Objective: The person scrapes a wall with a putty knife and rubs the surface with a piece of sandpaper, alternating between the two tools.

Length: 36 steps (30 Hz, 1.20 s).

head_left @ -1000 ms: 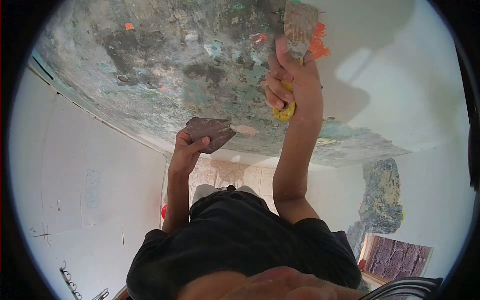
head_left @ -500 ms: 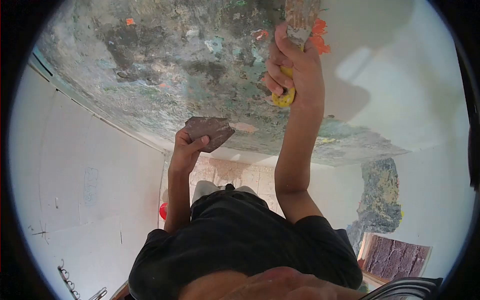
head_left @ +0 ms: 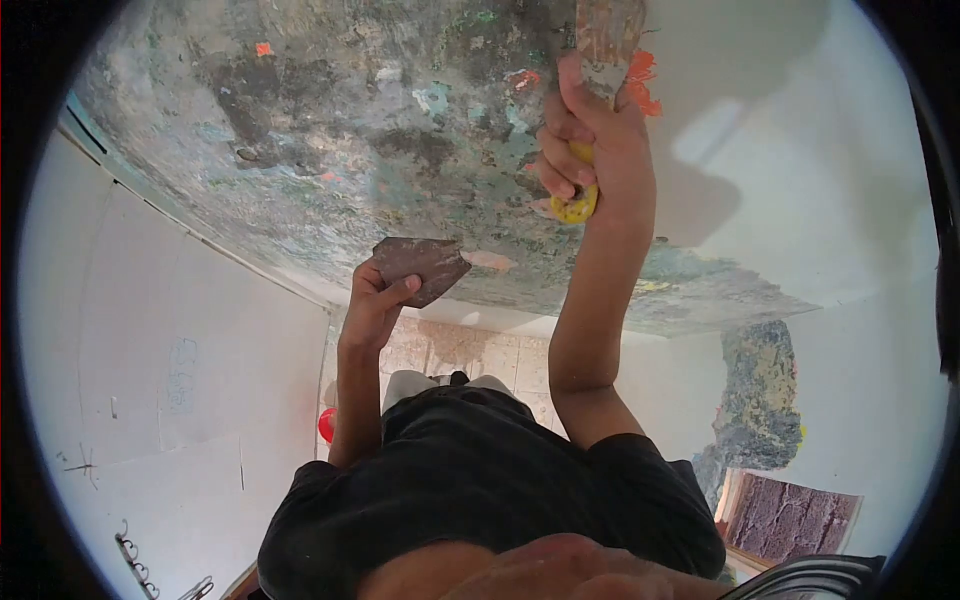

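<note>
My right hand (head_left: pixel 605 140) is wrapped round the yellow handle of a putty knife (head_left: pixel 608 35), thumb pressed near the base of its wide, smeared blade. The blade lies close against the wall (head_left: pixel 330 130), where a stripped grey-green patch meets white paint; orange-red paint (head_left: pixel 642 82) shows beside it. Lower and to the left, my left hand (head_left: pixel 372 305) pinches a flat brown-grey piece (head_left: pixel 422 268) with angled corners and smears on its face, thumb on top. That piece is held below the stripped patch, apart from the putty knife.
Tiled floor (head_left: pixel 465 350) shows below, around my legs. A red object (head_left: pixel 327 424) sits near my left elbow. White wall (head_left: pixel 130 330) runs along the left. On the right are another stripped patch (head_left: pixel 760 390) and a dark purplish panel (head_left: pixel 790 515).
My right hand and the putty knife have shifted slightly down and to the right. The left hand with the flat piece has barely moved.
</note>
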{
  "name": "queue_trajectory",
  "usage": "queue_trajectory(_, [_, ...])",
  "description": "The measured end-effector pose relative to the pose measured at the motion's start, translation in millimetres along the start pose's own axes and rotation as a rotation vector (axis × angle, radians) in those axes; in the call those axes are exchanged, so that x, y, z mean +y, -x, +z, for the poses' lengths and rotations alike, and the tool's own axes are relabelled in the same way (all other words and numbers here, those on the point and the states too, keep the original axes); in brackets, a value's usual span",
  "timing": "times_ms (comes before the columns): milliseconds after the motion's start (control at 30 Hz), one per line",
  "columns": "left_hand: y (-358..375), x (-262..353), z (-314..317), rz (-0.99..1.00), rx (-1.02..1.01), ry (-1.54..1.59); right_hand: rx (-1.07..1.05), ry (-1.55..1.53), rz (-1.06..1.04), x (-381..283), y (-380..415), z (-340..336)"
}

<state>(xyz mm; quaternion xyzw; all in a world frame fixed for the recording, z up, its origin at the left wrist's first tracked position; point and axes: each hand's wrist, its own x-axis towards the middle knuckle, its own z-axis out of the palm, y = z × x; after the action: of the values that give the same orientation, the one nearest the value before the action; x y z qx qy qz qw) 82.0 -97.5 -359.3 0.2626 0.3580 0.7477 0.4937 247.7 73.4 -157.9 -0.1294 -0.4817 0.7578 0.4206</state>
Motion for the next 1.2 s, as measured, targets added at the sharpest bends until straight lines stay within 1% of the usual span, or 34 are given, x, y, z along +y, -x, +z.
queue_trajectory(67, [1.7, 0.6, -1.7, 0.008, 0.013, -0.015, 0.067, 0.011, 0.006, 6.4, 8.2, 3.9])
queue_trajectory(167, [-0.5, 3.6, -5.0, 0.017, 0.016, -0.015, 0.037, -0.006, 0.029, 5.7, 4.6, -2.5])
queue_trajectory(267, [2.6, 3.7, -5.1, -0.006, 0.024, -0.01, -0.043, -0.056, 0.005, -3.0, -4.3, -2.6])
queue_trajectory(367, [1.3, 7.8, -2.6, 0.009, 0.025, -0.009, 0.036, -0.045, -0.029, 5.5, 5.5, -0.9])
queue_trajectory(467, [0.5, 6.2, -6.5, 0.015, 0.021, -0.008, 0.007, -0.056, -0.021, -1.0, 2.4, 4.7])
queue_trajectory(667, [-2.2, 9.9, -7.9, 0.013, 0.018, -0.001, 0.032, -0.008, -0.023, -5.4, -2.1, 6.5])
queue_trajectory(767, [-2.0, 6.5, -8.2, 0.008, 0.01, 0.012, 0.001, -0.064, -0.036, -14.9, -6.9, 14.4])
queue_trajectory(900, [-1.2, 10.9, -3.0, 0.028, 0.008, 0.013, -0.06, -0.024, -0.066, -9.7, -10.7, 8.3])
queue_trajectory(967, [-0.7, 7.8, -7.0, 0.014, 0.017, 0.004, -0.059, -0.046, -0.048, -16.7, -12.7, 12.0])
queue_trajectory(1067, [-0.9, 11.4, -2.5, 0.018, 0.017, 0.009, -0.051, 0.008, -0.072, -12.7, -8.7, 9.7])
queue_trajectory(1167, [-3.7, 11.7, -4.4, 0.03, 0.012, 0.015, -0.012, 0.049, -0.039, -20.8, -10.3, 14.8])
queue_trajectory(1200, [-2.7, 9.4, -6.3, 0.022, 0.01, 0.015, -0.036, 0.043, -0.043, -22.7, -10.9, 15.9])
